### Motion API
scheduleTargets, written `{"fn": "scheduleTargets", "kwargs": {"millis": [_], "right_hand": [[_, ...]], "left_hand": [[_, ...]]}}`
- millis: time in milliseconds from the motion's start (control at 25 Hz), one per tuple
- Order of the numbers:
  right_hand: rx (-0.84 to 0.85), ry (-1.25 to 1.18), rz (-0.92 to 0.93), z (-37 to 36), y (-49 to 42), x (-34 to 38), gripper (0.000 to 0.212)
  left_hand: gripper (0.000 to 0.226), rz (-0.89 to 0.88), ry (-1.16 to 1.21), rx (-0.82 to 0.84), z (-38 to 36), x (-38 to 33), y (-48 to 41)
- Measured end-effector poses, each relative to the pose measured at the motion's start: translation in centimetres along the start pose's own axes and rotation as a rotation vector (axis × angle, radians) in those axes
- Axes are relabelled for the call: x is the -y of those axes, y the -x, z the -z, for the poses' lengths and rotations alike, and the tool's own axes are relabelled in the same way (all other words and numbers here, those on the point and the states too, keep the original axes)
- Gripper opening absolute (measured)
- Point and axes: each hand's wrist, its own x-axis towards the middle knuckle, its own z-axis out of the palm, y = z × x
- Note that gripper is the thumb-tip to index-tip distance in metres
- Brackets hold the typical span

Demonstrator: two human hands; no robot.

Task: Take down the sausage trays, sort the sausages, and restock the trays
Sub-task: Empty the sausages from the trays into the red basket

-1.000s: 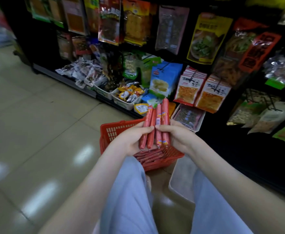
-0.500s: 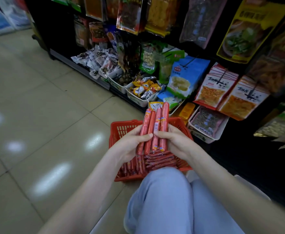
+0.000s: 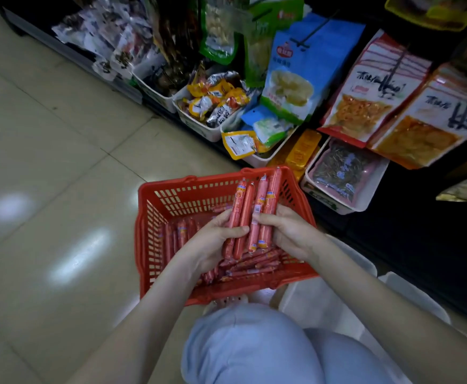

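sausages (image 3: 250,214) | upright, pinched between left grip (image 3: 215,241) and right grip (image 3: 285,231) | above basket (image 3: 199,178)

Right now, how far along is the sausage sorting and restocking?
Done: the sausages seem to be off the shelf, a loose pile lying in the red basket. In hand: the left hand and right hand together grip four sausages upright over the basket. Left: most of the pile looks unsorted, and the white tray by the knee looks empty.

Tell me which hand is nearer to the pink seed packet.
Right. The right hand grips the sausages below-left of the pink seed packet; the left hand grips them farther left.
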Motion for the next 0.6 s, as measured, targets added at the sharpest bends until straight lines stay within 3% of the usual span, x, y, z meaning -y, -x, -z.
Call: {"fn": "scheduleTargets", "kwargs": {"millis": [160,280,400,600], "right_hand": [[-0.090,-0.077,-0.060,2.4,-2.4,-2.3,0.022],[-0.208,-0.042,-0.096,4.5,-3.6,-3.7,0.026],[-0.296,-0.004,-0.114,6.7,-4.7,-5.1,0.034],[-0.351,0.061,-0.140,9.4,-5.8,-7.0,0.029]], "left_hand": [[0.029,0.132,0.003,-0.159,2.1,1.9,-2.6],[0.023,0.190,-0.102,-0.276,3.8,3.2,-3.5],[0.034,0.164,-0.486,-0.326,5.7,4.3,-4.6],[0.065,0.097,-1.075,-0.153,7.4,7.0,-10.0]]}}
